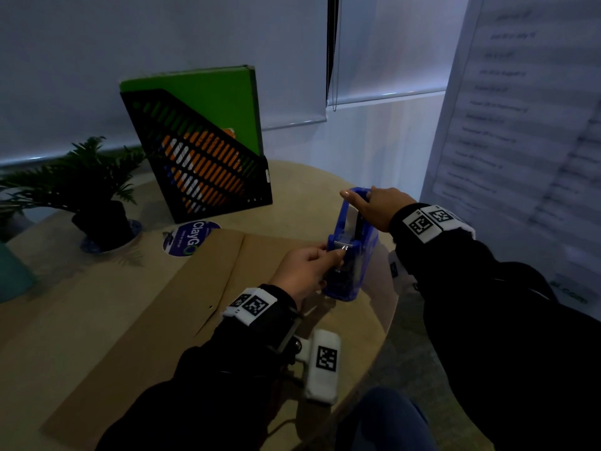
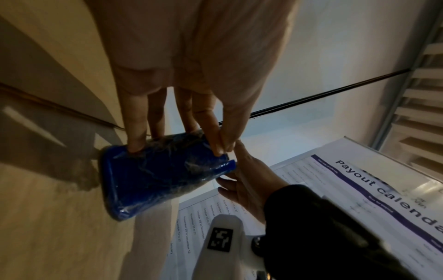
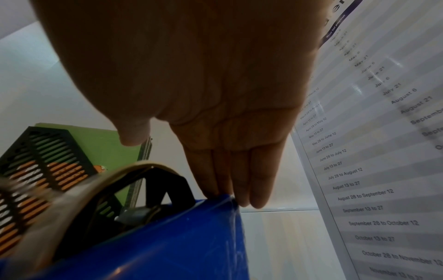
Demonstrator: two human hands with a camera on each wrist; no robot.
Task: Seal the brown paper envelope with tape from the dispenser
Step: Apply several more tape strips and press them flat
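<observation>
A blue tape dispenser (image 1: 353, 255) stands near the right rim of the round wooden table (image 1: 309, 190), its clear tape roll (image 3: 72, 191) showing in the right wrist view. My left hand (image 1: 309, 266) is at its near cutter end, where thumb and forefinger (image 2: 221, 145) pinch together on the tape end; the clear tape itself is hard to see. My right hand (image 1: 374, 205) lies over the far end, with straight fingers (image 3: 239, 181) against the blue wall (image 3: 167, 236) and the thumb across the top. The brown paper envelope (image 1: 156, 307) lies flat to the dispenser's left, under my left forearm.
A black slotted file holder (image 1: 198, 161) with a green folder stands at the back. A potted plant (image 1: 97, 203) and a teal object (image 1: 13, 275) sit on the left, and a round sticker (image 1: 190, 239) lies by the envelope. A printed calendar poster (image 1: 520, 131) hangs on the right.
</observation>
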